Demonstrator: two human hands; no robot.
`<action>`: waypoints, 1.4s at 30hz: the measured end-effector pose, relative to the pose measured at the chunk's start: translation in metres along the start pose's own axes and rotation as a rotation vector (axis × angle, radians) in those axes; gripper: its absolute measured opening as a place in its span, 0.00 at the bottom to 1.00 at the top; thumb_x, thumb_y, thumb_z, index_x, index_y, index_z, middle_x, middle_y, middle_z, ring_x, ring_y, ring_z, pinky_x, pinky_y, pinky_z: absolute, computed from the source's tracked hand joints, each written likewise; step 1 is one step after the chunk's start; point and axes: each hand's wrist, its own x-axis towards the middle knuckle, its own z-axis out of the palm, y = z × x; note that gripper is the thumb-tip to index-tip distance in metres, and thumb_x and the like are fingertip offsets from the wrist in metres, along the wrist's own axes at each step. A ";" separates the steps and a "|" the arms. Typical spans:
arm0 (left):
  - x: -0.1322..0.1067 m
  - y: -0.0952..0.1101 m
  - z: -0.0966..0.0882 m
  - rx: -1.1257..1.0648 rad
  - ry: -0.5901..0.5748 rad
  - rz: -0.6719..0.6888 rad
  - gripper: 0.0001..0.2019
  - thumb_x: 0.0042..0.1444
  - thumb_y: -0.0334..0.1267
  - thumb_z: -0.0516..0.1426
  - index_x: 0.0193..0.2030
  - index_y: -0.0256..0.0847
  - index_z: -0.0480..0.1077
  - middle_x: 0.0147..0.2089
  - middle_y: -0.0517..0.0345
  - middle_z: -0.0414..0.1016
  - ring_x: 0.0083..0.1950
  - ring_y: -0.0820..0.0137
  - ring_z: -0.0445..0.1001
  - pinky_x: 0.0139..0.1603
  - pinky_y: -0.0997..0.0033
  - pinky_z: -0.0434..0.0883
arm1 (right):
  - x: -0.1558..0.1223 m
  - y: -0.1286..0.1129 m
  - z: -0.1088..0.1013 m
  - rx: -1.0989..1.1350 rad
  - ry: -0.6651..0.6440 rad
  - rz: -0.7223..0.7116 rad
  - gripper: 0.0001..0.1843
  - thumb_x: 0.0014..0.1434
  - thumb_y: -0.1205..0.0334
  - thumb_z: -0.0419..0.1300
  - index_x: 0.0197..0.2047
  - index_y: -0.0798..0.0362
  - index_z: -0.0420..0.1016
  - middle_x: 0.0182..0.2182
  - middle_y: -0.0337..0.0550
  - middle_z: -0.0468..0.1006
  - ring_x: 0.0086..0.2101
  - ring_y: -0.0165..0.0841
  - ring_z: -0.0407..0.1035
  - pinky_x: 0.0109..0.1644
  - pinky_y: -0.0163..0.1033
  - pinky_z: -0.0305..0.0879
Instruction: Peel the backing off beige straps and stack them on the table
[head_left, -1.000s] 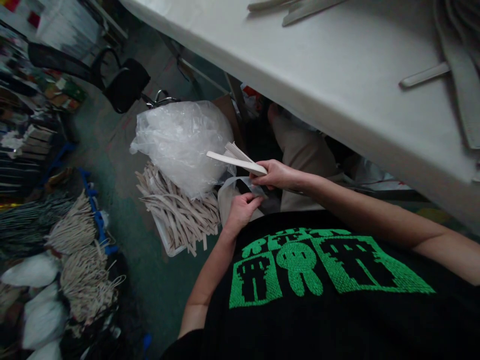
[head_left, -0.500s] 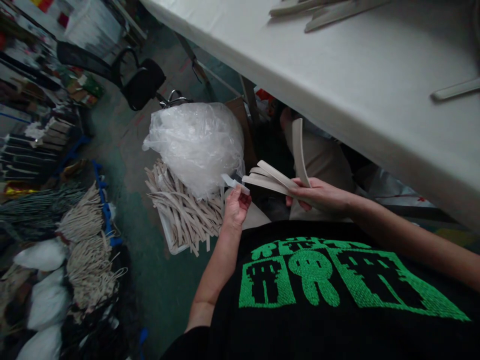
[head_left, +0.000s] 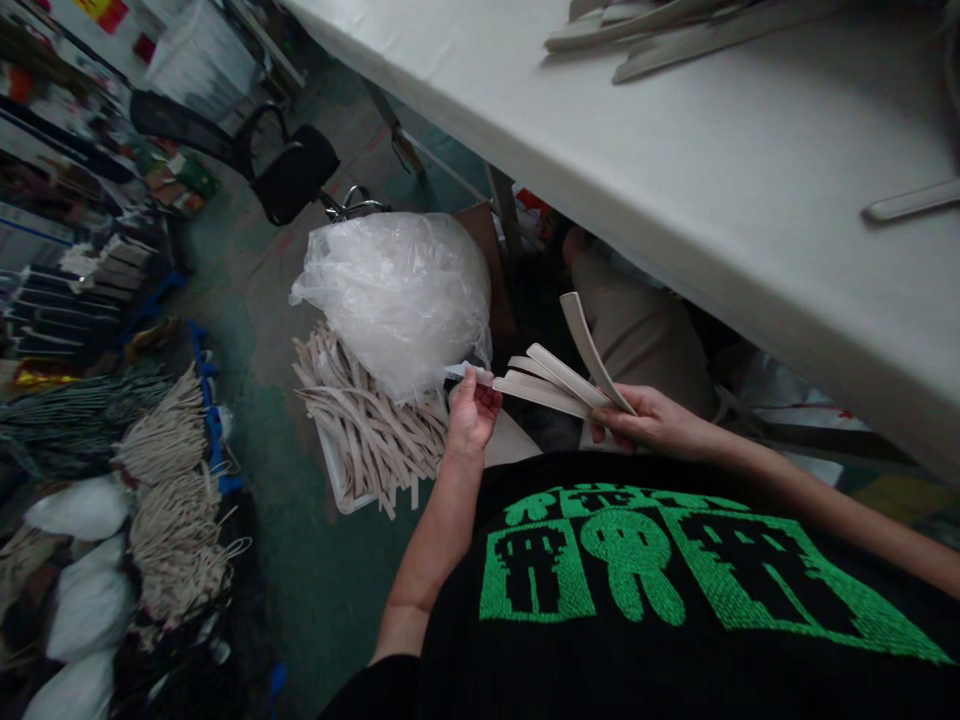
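Strips (head_left: 564,374) fan out near the plastic bag (head_left: 394,295), gripped in the right hand (head_left: 643,415), left hand (head_left: 474,412) pinching a pale scrap (head_left: 459,371) closer to that bag; loosened right fingers could drop some.

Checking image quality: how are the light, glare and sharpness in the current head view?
In the head view, light is dim, darkest beneath the table; in the head view, pale highlights mark the plastic bag; in the head view, the beige strips in the right hand look fairly clear, the dark green bundle softer.
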 end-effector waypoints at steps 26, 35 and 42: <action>0.004 -0.003 -0.005 0.041 0.035 -0.025 0.11 0.57 0.42 0.64 0.30 0.37 0.72 0.26 0.60 0.76 0.27 0.76 0.75 0.31 0.77 0.70 | 0.004 0.008 0.009 -0.273 0.132 -0.080 0.14 0.61 0.47 0.56 0.35 0.50 0.70 0.22 0.37 0.71 0.21 0.31 0.64 0.26 0.36 0.58; 0.005 -0.004 -0.006 0.056 0.038 -0.010 0.11 0.57 0.42 0.64 0.31 0.38 0.73 0.28 0.59 0.77 0.28 0.76 0.75 0.33 0.76 0.71 | 0.007 0.014 0.011 -0.349 0.099 -0.077 0.11 0.60 0.52 0.56 0.35 0.50 0.72 0.24 0.40 0.73 0.23 0.33 0.65 0.27 0.36 0.60; 0.005 -0.008 -0.011 0.085 0.001 -0.010 0.11 0.53 0.42 0.67 0.31 0.38 0.72 0.27 0.62 0.76 0.27 0.76 0.74 0.32 0.76 0.70 | 0.012 0.017 0.009 -0.373 0.101 -0.044 0.11 0.61 0.52 0.55 0.35 0.50 0.70 0.23 0.38 0.73 0.22 0.32 0.66 0.26 0.36 0.59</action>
